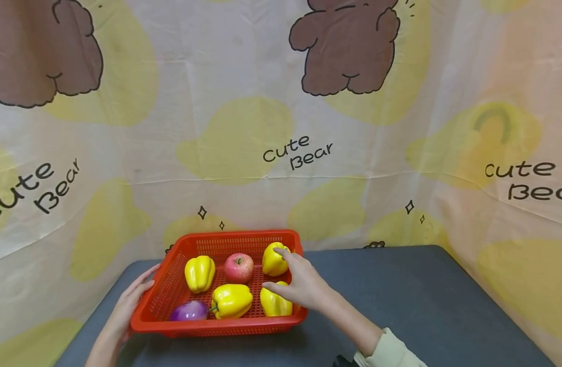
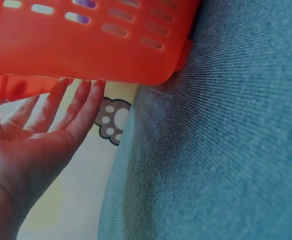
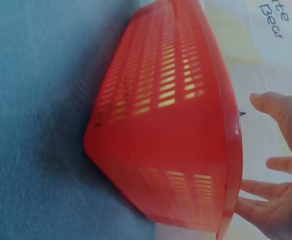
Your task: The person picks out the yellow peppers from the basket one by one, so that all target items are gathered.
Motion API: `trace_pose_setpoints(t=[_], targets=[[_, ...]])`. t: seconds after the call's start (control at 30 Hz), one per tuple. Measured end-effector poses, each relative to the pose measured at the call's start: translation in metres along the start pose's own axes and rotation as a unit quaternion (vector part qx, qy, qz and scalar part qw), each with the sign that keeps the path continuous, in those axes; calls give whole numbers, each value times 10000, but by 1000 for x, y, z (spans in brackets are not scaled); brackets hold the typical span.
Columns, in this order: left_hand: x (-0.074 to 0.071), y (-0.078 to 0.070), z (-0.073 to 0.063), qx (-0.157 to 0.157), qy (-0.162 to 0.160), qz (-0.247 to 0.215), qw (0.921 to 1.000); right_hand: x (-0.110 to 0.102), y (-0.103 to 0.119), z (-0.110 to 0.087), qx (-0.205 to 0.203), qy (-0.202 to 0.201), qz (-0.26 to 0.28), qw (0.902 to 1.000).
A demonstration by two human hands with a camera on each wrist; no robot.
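At the left, the red basket [image 1: 235, 326] is met at its rim by the left hand [image 1: 127, 305], fingers extended, presumably for steadying. On the gray table, the contents are confined by the basket walls: purple vegetable [image 1: 190, 311] near left, left pepper [image 1: 200, 273] behind, middle pepper [image 1: 232, 301] near center, apple [image 1: 239, 268] beyond, far-right pepper [image 1: 273, 261] and near-right pepper [image 1: 275, 304]. Over the right rim, the right hand [image 1: 301, 281] is held with thumb and fingers spread wide, nothing gripped; the gap would suit a pepper's girth. Whether either right-side pepper is touched cannot be told.
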State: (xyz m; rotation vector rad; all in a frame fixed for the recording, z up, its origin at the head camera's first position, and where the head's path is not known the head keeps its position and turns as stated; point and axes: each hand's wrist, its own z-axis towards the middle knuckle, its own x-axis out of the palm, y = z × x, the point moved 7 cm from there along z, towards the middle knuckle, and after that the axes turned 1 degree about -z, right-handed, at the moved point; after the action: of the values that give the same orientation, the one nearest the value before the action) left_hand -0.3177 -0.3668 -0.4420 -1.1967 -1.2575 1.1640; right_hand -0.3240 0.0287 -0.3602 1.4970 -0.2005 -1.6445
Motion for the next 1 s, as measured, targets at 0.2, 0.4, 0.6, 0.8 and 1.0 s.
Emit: trace_pose_setpoints(t=[0.2, 0.4, 0.6, 0.8, 1.0], targets=[[0, 2, 1, -62, 18, 5, 10000, 9, 6, 0, 25, 144, 238, 9996], [-1, 1, 1, 48, 35, -81, 9999, 18, 13, 0, 105, 237, 263, 9993], [-2, 2, 1, -54, -20, 7, 10000, 22, 19, 1, 333, 330, 196, 9987], [-2, 2, 1, -251, -51, 71, 9996, 27, 19, 4, 593, 300, 197, 9976], [-2, 2, 1, -372, -119, 167, 9991, 33, 15, 6, 976, 352, 243, 9943]])
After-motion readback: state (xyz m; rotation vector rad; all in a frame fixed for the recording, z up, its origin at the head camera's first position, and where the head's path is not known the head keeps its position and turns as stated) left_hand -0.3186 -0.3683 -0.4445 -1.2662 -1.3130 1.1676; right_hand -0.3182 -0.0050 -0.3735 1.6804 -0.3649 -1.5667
